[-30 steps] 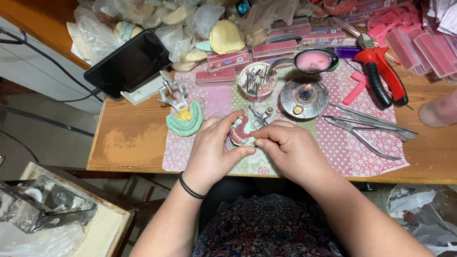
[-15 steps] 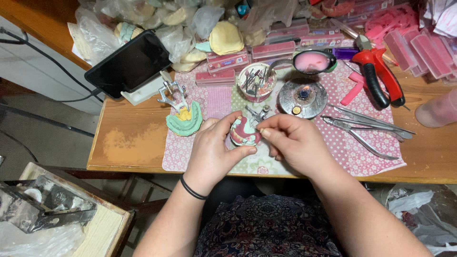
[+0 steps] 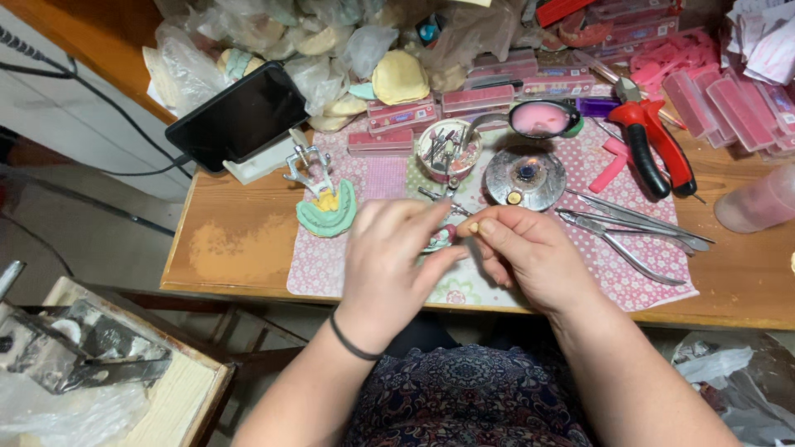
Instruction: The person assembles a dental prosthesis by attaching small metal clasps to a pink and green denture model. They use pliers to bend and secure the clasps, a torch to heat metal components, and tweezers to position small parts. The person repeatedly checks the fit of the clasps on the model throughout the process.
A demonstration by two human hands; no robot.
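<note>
My left hand (image 3: 389,257) is closed around a small dental model with pink wax (image 3: 439,239), held just above the patterned mat (image 3: 331,265). My right hand (image 3: 530,257) touches it from the right and pinches a tiny pale tooth-like piece (image 3: 473,227) between thumb and forefinger. Most of the model is hidden by my left fingers. A black band sits on my left wrist.
A green and yellow dental cast on a metal articulator (image 3: 325,203) lies to the left. Behind stand a burner (image 3: 525,175), a cup of tools (image 3: 448,149), a pink bowl (image 3: 542,119), pliers (image 3: 629,228), a red-handled tool (image 3: 654,145), a dark tablet (image 3: 240,116) and several pink boxes.
Both hands have stayed over the mat. My right hand has shifted a little, with its fingertips now pinching the small piece at the model's right side.
</note>
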